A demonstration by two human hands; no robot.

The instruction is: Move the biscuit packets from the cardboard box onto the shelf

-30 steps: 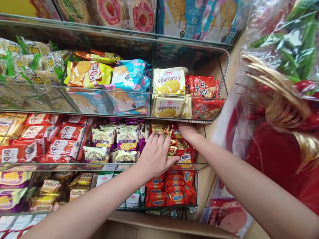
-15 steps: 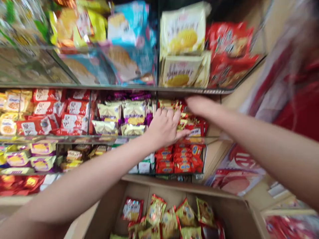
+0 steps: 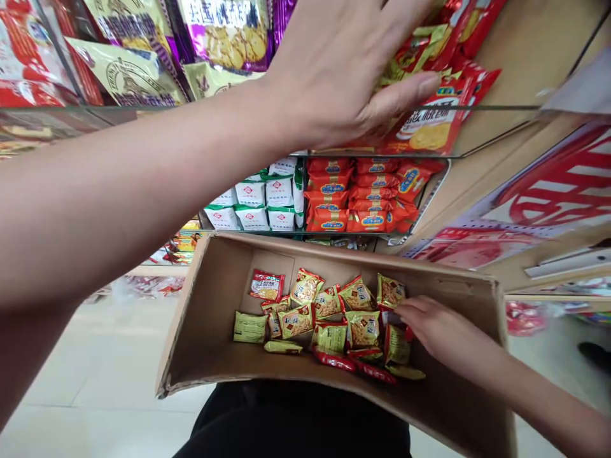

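My left hand [image 3: 353, 70] is stretched over the shelf at the top, its thumb apart and the fingertips cut off by the frame edge. Under and beside it lie red snack packets [image 3: 432, 130], partly covered by the hand. My right hand [image 3: 434, 331] is down inside a cardboard box [image 3: 210, 362], fingers closed together on a small snack packet [image 3: 392, 317] that is mostly hidden beneath them. Around it in the box lie several yellow snack packets [image 3: 363, 327] and a red-and-white packet [image 3: 266, 285].
Orange-red packets [image 3: 372, 219] and white-and-green packets [image 3: 252, 194] fill the shelf just behind the box. Purple-and-cream packets [image 3: 229, 38] sit at upper left. A glass shelf edge [image 3: 496, 114] runs above the box. My dark-clothed legs [image 3: 296, 420] are against its near side.
The view has tilted down and come closer to the box. My right hand has left the shelf and is now down in the box; my left hand stays at the shelf.
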